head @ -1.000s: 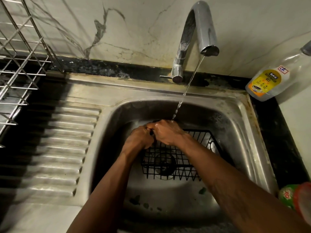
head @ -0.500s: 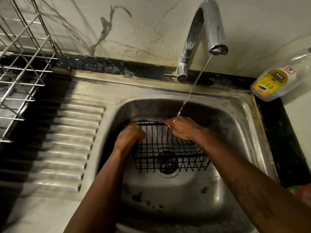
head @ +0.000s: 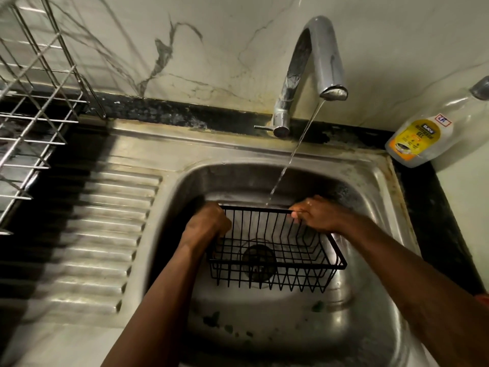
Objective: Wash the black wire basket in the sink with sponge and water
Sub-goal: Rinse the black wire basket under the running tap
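The steel sink (head: 370,300) was wet and spotty. In it, the basket (head: 277,263) was over the drain. The left hand (head: 206,226) gripped its left corner and the right hand (head: 317,215) gripped the far rim, probably a rinse step. Water (head: 291,157) from the tap (head: 317,54) hit that rim. Next it would need the sponge, but none showed.

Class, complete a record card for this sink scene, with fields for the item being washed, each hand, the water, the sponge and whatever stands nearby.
item: black wire basket, held in the sink above the drain
left hand: grips the rim's far left corner
right hand: grips the far rim near its right end
water: stream from the tap falls at the far rim, between the hands
sponge: none in view
nearby: gel bottle at right; steel wire rack at left
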`<state>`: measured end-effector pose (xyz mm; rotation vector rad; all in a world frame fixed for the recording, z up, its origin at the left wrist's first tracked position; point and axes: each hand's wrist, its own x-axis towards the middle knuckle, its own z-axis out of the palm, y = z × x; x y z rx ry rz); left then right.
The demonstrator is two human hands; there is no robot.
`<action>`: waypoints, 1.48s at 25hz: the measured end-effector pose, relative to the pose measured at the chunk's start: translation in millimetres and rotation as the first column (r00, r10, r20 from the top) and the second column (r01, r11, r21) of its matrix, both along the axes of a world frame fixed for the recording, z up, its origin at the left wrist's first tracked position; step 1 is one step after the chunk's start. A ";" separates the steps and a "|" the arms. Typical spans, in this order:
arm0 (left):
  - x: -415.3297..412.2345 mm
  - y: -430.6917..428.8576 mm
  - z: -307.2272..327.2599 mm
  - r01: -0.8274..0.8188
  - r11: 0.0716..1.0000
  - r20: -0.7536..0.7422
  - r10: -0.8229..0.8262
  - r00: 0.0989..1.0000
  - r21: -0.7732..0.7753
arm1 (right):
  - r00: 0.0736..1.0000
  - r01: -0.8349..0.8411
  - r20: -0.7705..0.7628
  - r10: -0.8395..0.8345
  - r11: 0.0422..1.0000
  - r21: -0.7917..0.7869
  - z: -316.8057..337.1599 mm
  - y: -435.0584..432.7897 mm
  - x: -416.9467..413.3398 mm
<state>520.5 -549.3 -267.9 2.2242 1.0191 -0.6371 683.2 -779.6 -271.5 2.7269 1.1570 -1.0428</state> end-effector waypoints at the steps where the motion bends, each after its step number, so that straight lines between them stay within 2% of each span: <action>1: 1.6 -3.9 0.6 0.005 1.000 0.011 -0.005 1.000 -0.009 | 0.999 -0.039 0.014 0.039 0.999 0.006 2.6 10.8 -4.2; 3: 2.7 -14.6 -0.2 0.045 0.999 0.045 -0.044 0.998 -0.016 | 0.990 -0.122 -0.049 0.129 0.985 0.120 -5.3 56.9 -32.4; 5: 0.3 -19.7 -0.5 0.070 0.998 0.063 -0.070 0.996 0.005 | 0.975 -0.208 -0.022 0.220 0.949 0.238 -17.3 106.4 -65.1; 7: -1.6 -12.9 -2.6 0.048 0.999 0.064 -0.048 0.997 0.004 | 0.982 -0.188 0.046 0.182 0.943 0.276 -20.2 125.4 -74.0; 9: -3.4 0.9 -4.1 0.023 1.000 0.006 -0.023 1.000 -0.005 | 0.984 -0.166 0.094 0.149 0.964 0.208 -16.8 101.6 -53.2; 12: -5.0 12.7 -6.0 -0.016 1.000 -0.016 0.015 1.000 -0.021 | 0.997 -0.035 0.068 0.031 0.998 0.056 0.1 29.5 -12.2; 14: -3.6 10.1 -4.6 0.007 1.000 -0.005 -0.007 1.000 -0.006 | 0.991 -0.067 0.119 0.068 0.998 -0.015 6.7 16.6 -11.1; 15: -2.8 7.1 -6.2 0.012 1.000 0.003 -0.012 1.000 0.000 | 0.985 -0.119 0.125 0.118 0.993 -0.003 4.8 28.9 -20.1; 17: -2.2 0.7 -5.8 0.020 0.999 0.017 -0.021 1.000 0.025 | 0.983 -0.182 0.054 0.176 0.976 0.119 -6.4 74.6 -51.4; 20: -3.6 -1.0 -5.2 -0.007 1.000 0.017 0.007 1.000 0.007 | 0.984 -0.180 0.043 0.175 0.941 0.287 -12.6 122.6 -73.2; 23: -1.2 3.2 -4.5 0.000 1.000 -0.013 -0.001 1.000 -0.019 | 0.984 -0.168 0.092 0.154 0.969 0.178 -11.9 90.0 -49.5; 25: 0.0 1.2 -8.1 0.000 0.999 0.004 0.000 1.000 -0.049 | 0.994 -0.093 0.073 0.087 0.993 0.076 -5.8 45.8 -26.3; 28: -2.5 -3.8 -3.6 0.041 0.999 0.030 -0.042 0.999 0.007 | 0.990 -0.062 0.133 0.057 0.998 0.034 -1.1 9.9 -16.0; 32: -1.5 -10.4 4.6 0.049 0.998 0.054 -0.046 0.997 -0.050 | 0.980 -0.167 0.135 0.149 0.977 0.132 -9.9 54.6 -49.9; 33: -0.5 -12.5 2.5 0.097 0.995 0.058 -0.096 0.994 -0.019 | 0.974 -0.203 0.134 0.183 0.967 0.154 -11.4 72.4 -59.0; 34: -0.3 -13.6 2.7 0.078 0.997 0.073 -0.078 0.994 -0.003 | 0.970 -0.224 0.132 0.203 0.959 0.173 -11.6 88.7 -65.2; 37: -0.5 -14.7 2.7 0.116 0.992 0.030 -0.118 0.993 0.049 | 0.976 -0.189 0.139 0.164 0.964 0.189 -6.7 99.2 -60.2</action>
